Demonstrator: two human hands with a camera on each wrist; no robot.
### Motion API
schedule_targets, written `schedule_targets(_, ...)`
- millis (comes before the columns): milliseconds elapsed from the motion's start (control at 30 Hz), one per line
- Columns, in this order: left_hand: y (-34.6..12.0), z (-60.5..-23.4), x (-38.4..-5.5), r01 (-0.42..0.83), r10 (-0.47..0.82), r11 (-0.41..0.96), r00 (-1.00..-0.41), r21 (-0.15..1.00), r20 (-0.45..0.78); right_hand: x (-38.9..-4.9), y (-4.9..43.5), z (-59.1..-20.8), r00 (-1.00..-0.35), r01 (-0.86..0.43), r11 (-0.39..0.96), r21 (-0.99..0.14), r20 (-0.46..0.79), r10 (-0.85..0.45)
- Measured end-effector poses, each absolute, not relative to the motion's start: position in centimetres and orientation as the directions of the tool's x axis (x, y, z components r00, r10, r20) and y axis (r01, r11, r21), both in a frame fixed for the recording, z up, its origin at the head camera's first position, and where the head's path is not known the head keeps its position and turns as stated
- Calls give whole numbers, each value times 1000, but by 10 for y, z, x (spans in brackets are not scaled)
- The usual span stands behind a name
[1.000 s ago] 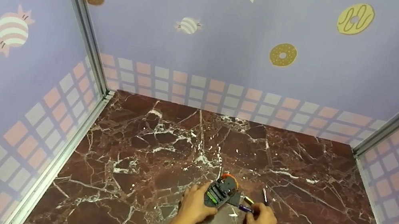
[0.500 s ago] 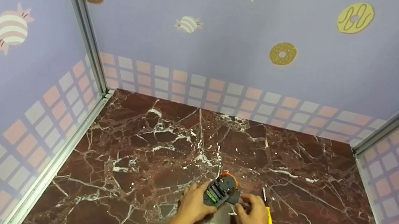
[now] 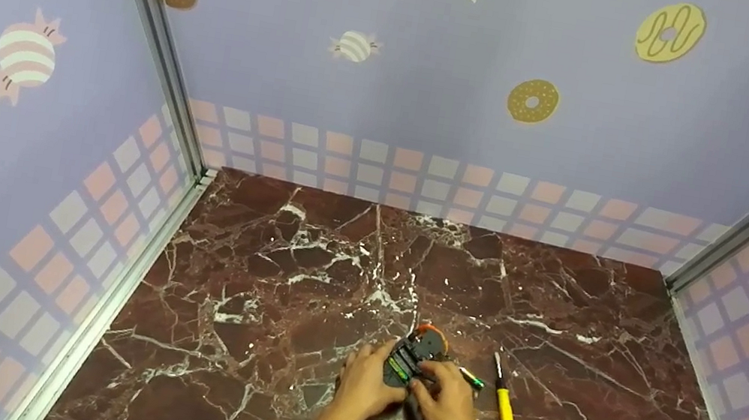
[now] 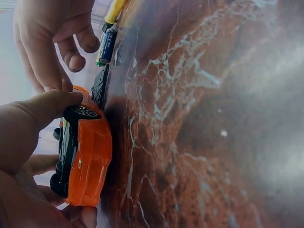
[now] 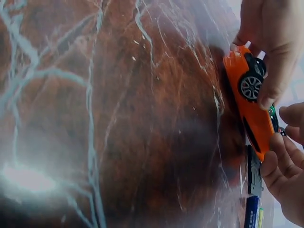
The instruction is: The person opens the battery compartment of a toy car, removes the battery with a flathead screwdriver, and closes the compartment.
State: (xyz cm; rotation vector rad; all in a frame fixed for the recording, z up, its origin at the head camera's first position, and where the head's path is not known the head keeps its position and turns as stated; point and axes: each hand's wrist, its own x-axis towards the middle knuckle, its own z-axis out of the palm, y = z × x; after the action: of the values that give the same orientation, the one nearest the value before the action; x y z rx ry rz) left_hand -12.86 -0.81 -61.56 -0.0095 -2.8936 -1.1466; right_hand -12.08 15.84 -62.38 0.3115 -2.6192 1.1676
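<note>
An orange toy car [image 4: 92, 156] is turned underside up, its dark base [image 3: 429, 344] and battery compartment exposed. My left hand [image 3: 367, 380] grips the car by its sides, thumb near a wheel [image 3: 394, 394]. A green battery [image 3: 398, 369] lies in one slot. Over the compartment, my right hand [image 3: 448, 405] has fingers bent and seems to pinch a battery, mostly hidden by the fingers. Just beyond the car lies a flat black cover [image 5: 254, 171]. Past it, a blue battery [image 4: 108, 46] with a green end rests on the table.
To the right lies a screwdriver [image 3: 505, 418] with a yellow handle and metal shaft. The marbled red-brown tabletop [image 3: 304, 267] is glossy. Purple patterned panels [image 3: 424, 97] enclose the back and both sides.
My right hand has moved left from the loose batteries to the car's compartment. The screwdriver and one battery are now uncovered. My left hand keeps its grip on the car.
</note>
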Motion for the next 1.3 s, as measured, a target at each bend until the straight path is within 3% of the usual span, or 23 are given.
schedule_targets(500,-9,-617,-129,18,4,733,-1000,680,21,-127,151,-624,-939,-294,714,-635,332,-92)
schedule_targets(1300,-9,-617,-130,6,4,732,-1000,681,4,-132,145,-622,-946,-279,688,-670,315,-77)
